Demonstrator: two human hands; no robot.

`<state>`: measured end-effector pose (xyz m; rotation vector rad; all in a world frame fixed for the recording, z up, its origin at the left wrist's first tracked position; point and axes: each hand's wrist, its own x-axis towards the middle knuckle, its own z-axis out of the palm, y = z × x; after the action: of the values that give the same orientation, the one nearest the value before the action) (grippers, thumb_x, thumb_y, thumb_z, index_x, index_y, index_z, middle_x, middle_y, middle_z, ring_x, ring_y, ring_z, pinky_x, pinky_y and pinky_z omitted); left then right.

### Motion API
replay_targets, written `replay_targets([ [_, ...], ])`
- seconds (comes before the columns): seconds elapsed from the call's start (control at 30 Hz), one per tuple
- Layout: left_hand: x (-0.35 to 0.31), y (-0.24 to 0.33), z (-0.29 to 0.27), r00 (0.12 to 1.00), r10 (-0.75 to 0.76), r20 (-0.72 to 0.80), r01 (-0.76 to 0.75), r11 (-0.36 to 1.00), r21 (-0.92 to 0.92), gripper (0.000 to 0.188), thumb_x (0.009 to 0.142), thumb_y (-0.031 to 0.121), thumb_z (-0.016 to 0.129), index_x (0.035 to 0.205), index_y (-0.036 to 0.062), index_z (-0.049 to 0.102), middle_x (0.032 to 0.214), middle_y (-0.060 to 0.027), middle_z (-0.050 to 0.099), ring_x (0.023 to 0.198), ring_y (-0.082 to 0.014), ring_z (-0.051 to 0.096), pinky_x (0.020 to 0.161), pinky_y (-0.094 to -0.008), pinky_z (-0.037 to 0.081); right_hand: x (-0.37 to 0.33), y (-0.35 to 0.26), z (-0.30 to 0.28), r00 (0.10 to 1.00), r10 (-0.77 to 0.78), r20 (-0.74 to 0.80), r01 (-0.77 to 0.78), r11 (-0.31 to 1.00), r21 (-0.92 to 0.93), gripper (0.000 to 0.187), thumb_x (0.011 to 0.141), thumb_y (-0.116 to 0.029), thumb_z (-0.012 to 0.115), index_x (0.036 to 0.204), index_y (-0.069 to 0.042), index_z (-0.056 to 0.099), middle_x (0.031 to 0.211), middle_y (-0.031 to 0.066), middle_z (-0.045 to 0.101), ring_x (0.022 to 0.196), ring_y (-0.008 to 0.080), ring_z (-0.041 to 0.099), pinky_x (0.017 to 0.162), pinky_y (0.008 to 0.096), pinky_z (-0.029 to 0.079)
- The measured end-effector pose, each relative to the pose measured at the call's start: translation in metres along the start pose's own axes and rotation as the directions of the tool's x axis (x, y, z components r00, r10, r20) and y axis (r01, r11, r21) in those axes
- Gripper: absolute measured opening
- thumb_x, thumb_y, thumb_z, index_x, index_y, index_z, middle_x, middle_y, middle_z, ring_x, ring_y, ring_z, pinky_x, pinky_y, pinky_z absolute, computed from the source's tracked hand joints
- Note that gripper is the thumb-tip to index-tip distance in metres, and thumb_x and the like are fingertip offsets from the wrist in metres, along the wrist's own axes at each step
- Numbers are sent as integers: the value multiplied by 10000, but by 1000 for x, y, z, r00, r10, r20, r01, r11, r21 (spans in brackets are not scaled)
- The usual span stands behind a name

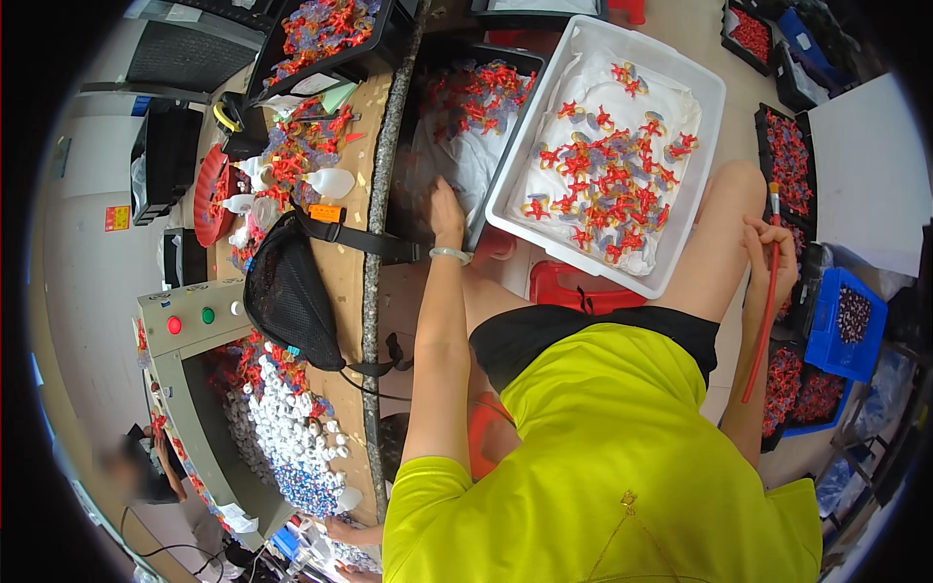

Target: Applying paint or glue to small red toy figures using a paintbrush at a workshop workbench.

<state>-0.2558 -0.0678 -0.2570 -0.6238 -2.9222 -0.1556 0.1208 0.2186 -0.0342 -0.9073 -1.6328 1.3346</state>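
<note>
Red toy figures (622, 180) with clear, tinted parts lie in a loose heap on the pale liner of a white tray (564, 251), in front of the lap. They look light, probably smooth and fairly stiff, with thin limbs that could snag or snap; each seems best taken by its thick middle. The right hand (771, 255) pinches a long red brush (763, 325) by its handle, bristles up. The left hand (445, 209) reaches to a dark bin (403, 146); its fingers sit in shade, so I cannot tell whether they grip anything.
</note>
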Motion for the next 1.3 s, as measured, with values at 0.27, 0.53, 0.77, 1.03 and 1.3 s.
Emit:
replay_targets([
  [0.27,-7,34,-72,965,-154,-212,-4,798,-602,226,752,-7,652,951,-14,544,834,-183,652,737,-341,638,660,-395,499,-24,7,11,985,79,156,-84,996,20,149,843,45,601,840,-44,481,1000,137,638,909,134,600,770,247,486],
  [0.53,-117,141,-247,851,381,362,213,381,-900,372,754,-32,691,1078,15,515,817,-90,659,719,-137,607,655,-259,470,-37,-29,98,739,63,670,-121,992,40,210,803,24,659,855,-59,473,1046,124,606,945,150,584,797,286,478],
  [0.77,-156,144,-234,917,261,300,269,148,-952,374,781,-51,659,1131,-9,534,878,-4,606,828,-97,570,716,-223,470,-57,-18,95,574,331,749,-660,728,183,238,811,23,666,836,-48,439,889,75,619,858,125,610,760,258,494],
  [1.03,-186,164,-234,879,175,444,474,-427,-770,397,897,72,598,1250,-54,468,1255,-148,536,1121,-201,540,955,-314,441,-82,-25,99,689,295,662,-540,819,196,129,858,-8,621,919,-4,507,1012,87,601,917,106,587,784,230,478],
  [1.3,-174,160,-244,894,218,392,448,-431,-783,379,896,141,610,1186,-75,494,1142,-165,598,1062,-233,594,929,-358,483,-45,-85,72,787,29,616,-85,994,61,214,922,-112,521,1045,21,635,940,79,628,802,135,613,713,251,484],
])
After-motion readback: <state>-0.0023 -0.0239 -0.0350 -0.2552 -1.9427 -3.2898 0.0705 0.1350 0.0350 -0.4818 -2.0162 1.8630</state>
